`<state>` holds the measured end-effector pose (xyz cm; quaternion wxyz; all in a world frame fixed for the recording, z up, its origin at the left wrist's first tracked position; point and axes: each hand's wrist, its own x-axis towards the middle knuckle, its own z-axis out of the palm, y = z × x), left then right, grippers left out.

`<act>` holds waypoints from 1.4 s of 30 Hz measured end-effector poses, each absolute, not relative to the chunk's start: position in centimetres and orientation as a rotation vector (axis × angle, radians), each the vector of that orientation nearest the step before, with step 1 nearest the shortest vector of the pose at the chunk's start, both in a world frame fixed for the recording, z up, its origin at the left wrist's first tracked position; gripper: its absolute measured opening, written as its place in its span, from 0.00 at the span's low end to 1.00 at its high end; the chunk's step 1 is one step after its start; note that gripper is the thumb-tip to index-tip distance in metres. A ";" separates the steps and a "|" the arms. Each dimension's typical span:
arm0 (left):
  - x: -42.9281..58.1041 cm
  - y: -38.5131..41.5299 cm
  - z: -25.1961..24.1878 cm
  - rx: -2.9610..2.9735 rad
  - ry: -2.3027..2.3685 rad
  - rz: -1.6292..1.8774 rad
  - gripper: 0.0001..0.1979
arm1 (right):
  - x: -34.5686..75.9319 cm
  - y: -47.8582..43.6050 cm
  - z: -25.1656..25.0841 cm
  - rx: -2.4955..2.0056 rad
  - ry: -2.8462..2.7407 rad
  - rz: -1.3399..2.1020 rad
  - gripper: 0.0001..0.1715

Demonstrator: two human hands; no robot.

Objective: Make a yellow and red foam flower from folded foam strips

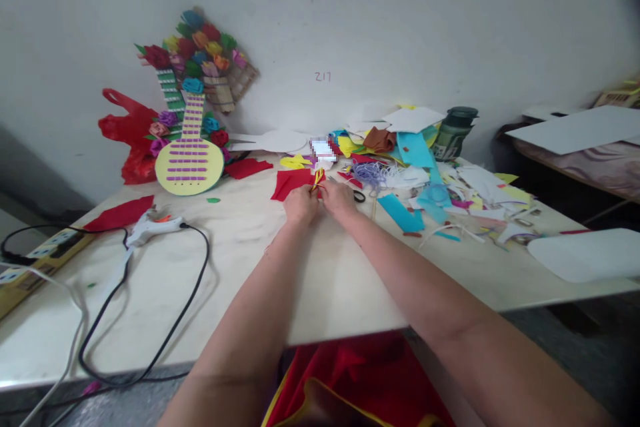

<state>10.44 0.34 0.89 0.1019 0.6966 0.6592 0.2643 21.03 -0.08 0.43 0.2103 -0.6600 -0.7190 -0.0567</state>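
Observation:
My left hand (301, 205) and my right hand (339, 199) meet over the middle of the table, with closed fingers. A small bunch of thin yellow strips (319, 177) rises from between my fingertips, and a bit of red shows beside it. How each finger grips it is hidden by the backs of the hands. Just beyond my left hand lies a sheet of red crepe paper (291, 182). Black-handled scissors (359, 196) are beside my right hand, partly covered by it.
A white glue gun (150, 228) with a looping black cord lies left, near a power strip (40, 257). Behind stand a yellow paper guitar (189, 167) and paper flowers (200, 47). Paper scraps (465, 187), purple yarn (367, 173) and a dark green bottle (454, 133) occupy the right side.

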 end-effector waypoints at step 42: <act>9.9 0.6 0.4 2.067 1.887 0.837 0.15 | 22.1 0.3 0.4 -1.771 -2.125 -0.135 0.20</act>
